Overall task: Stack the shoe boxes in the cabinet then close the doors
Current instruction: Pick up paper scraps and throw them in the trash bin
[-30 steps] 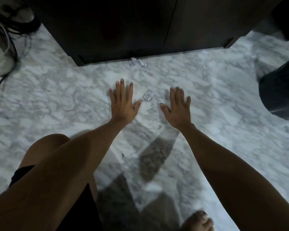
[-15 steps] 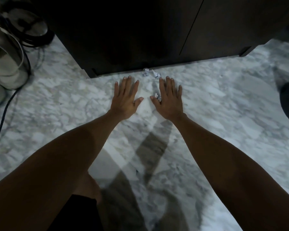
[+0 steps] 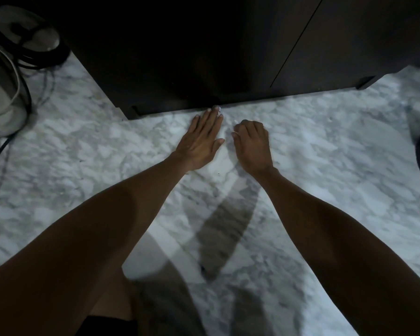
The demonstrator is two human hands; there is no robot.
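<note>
- Here, cabinet (image 3: 228, 44): dark, doors shut, standing at the far edge of the marble floor (image 3: 83, 154).
- Left hand (image 3: 201, 139): flat on the floor, fingers straight, tips just short of the cabinet base by a small crumpled scrap (image 3: 216, 108).
- Right hand (image 3: 252, 144): beside it, fingers curled under; contents cannot be told.

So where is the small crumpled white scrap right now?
In the head view, the white scrap lies on the marble floor at the cabinet's base, just beyond the left hand's fingertips.
</note>
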